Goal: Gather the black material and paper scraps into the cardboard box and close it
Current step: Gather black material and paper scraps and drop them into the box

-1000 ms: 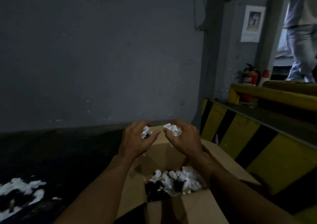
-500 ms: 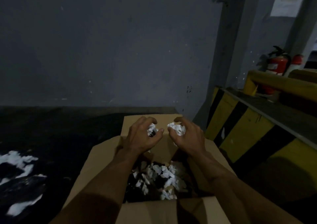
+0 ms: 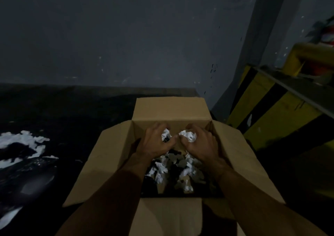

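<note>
Gripping a wad of paper scraps (image 3: 188, 136) in each fist, left hand (image 3: 155, 142) and right hand (image 3: 201, 145), inside open cardboard box (image 3: 169, 109) at 6 o'clock; release low (less scatter); remaining black material (image 3: 34, 178) at 9 o'clock.

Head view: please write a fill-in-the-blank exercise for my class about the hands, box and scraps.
The left hand and right hand each hold crumpled ____ paper. The cardboard box has its flaps ____. Loose scraps lie on the floor to the box's ____.
Missing words: white; open; left.
</note>
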